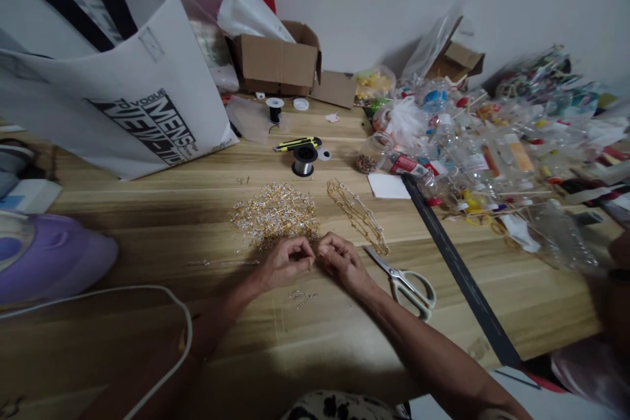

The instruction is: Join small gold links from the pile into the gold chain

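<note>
In the head view my left hand (288, 262) is closed in a pinch at the near edge of a heap of gold and clear bead-like pieces (275, 213). Close beside it, my right hand (344, 264) has its fingers pressed together; whatever either holds is too small to make out. Between my forearms lie short bits of chain (302, 298). A thin beaded strand (224, 263) stretches left of my left hand. Gold and silver beaded chains (358, 213) lie beyond my right hand, and scissors (406, 282) with pale handles rest to its right.
Behind the heap are a wire spool (304, 162), a yellow utility knife (298, 144) and a cardboard box (279, 62). A white bag (157, 92) and a purple appliance (54, 256) stand left. Plastic bottles (472, 151) crowd the right, beyond a dark strip (462, 275).
</note>
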The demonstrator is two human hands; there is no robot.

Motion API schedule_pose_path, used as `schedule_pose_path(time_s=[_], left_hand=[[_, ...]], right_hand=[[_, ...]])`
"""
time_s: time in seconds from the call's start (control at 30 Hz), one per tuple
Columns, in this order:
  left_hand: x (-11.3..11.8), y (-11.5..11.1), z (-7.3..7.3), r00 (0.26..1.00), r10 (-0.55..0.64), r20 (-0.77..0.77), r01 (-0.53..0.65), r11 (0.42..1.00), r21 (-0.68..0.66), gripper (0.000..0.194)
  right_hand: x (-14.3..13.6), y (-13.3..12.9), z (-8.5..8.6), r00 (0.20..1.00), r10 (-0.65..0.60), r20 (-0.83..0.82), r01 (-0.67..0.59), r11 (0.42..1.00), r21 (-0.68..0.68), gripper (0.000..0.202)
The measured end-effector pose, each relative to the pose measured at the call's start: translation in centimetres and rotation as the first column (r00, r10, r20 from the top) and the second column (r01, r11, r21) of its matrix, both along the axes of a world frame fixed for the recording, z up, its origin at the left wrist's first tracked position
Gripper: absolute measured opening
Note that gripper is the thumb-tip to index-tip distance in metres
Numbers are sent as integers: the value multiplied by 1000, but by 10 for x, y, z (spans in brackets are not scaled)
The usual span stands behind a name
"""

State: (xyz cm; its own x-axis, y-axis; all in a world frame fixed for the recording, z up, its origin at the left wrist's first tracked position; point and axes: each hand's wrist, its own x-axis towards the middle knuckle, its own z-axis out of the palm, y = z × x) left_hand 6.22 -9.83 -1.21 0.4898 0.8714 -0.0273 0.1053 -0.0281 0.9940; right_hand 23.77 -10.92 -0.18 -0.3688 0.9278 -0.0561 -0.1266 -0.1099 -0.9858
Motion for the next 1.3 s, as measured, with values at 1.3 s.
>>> schedule_pose_path(time_s=[1.3], left_hand=[[-2,2,8,996,-57,73,66,989,-129,15]], right_hand=[[7,5,20,941,-17,338,-37,988,152,28]])
